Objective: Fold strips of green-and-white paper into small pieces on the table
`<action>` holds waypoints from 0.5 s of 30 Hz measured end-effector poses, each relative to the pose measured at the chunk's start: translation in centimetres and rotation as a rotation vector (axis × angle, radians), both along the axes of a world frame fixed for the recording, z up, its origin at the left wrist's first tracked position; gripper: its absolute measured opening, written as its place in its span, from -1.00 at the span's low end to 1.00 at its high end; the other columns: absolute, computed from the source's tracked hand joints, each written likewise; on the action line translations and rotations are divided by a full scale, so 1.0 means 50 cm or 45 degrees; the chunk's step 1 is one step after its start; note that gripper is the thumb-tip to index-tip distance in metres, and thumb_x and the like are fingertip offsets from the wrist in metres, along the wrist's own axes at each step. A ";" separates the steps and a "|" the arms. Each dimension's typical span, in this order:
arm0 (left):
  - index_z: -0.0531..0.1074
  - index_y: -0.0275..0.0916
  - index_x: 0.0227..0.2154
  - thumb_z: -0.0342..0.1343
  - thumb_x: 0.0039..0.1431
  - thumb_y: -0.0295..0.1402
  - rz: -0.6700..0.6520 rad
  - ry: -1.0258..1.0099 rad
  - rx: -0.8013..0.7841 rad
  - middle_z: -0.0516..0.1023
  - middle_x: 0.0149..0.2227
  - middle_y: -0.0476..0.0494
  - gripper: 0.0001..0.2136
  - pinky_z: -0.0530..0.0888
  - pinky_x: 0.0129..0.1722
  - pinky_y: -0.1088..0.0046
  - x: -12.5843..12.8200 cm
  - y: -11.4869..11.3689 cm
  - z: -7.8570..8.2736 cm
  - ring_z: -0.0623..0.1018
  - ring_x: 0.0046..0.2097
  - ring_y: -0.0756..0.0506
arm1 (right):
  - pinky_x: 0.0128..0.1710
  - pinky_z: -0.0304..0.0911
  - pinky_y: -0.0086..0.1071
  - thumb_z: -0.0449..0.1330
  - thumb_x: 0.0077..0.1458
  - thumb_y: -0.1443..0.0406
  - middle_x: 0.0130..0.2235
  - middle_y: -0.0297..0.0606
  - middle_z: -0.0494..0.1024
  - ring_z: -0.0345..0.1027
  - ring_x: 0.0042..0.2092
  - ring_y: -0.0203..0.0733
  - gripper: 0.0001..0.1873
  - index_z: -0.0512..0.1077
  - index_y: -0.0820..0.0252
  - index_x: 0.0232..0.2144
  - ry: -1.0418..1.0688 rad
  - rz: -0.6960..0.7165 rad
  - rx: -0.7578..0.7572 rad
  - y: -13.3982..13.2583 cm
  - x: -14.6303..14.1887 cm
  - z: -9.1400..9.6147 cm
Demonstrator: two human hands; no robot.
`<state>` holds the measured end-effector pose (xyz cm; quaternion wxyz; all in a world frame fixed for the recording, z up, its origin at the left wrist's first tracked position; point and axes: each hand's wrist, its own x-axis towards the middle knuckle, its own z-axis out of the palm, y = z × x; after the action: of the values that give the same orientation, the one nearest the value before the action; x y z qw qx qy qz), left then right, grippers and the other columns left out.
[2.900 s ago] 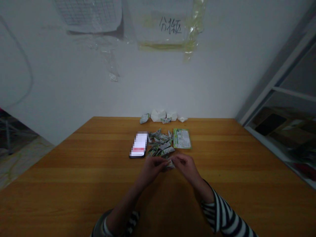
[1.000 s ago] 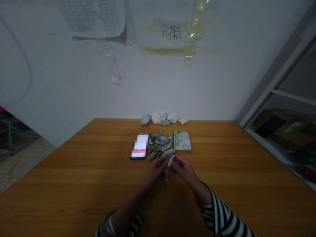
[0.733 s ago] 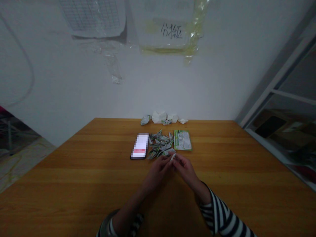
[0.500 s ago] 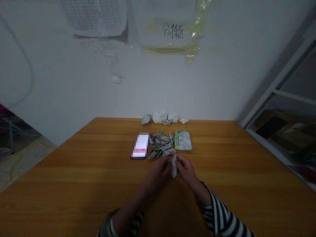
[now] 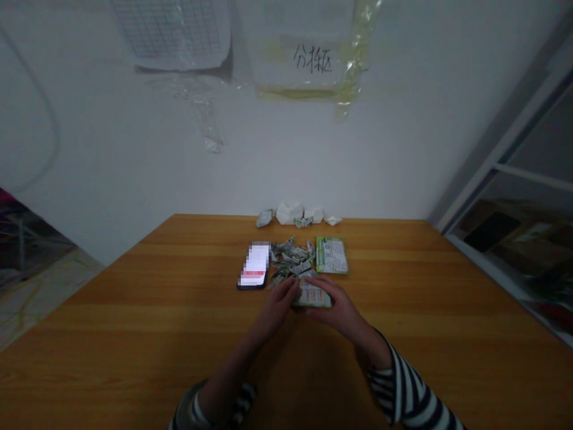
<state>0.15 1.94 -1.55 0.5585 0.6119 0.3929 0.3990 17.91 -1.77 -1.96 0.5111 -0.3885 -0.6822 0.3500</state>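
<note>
A small printed paper sheet [image 5: 312,295] lies flat on the wooden table [image 5: 134,334], just in front of a pile of folded green-and-white paper pieces [image 5: 292,260]. My left hand [image 5: 278,303] rests on the sheet's left edge with fingers stretched flat. Pressing down along the sheet's right and near edge is my right hand [image 5: 336,304], fingers also extended. A green printed sheet [image 5: 332,254] lies flat right of the pile. Both sleeves are black-and-white striped.
A phone [image 5: 254,273] with a lit screen lies left of the pile. White crumpled and folded papers [image 5: 293,214] sit at the table's far edge by the wall. A metal-framed shelf [image 5: 514,197] stands on the right. Taped papers [image 5: 308,57] hang on the wall.
The paper that both hands held folded and upright above the table now lies spread flat on it, with both hands pressing on it. The hands moved slightly forward.
</note>
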 end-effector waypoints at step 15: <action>0.44 -0.12 0.04 0.32 -0.04 -0.25 -0.158 0.120 0.362 0.48 0.09 -0.15 -0.48 0.31 0.15 0.18 -0.020 -0.007 0.037 0.44 0.10 -0.23 | 0.11 0.21 -0.16 0.35 -0.02 0.22 0.08 -0.15 0.43 0.31 0.10 -0.02 -0.45 0.41 0.04 0.06 0.037 0.013 -0.056 -0.001 0.018 0.006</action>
<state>-0.83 1.61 0.32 0.4707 0.7260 0.3197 0.3864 18.81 -1.82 -1.68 0.5105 -0.3909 -0.6687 0.3734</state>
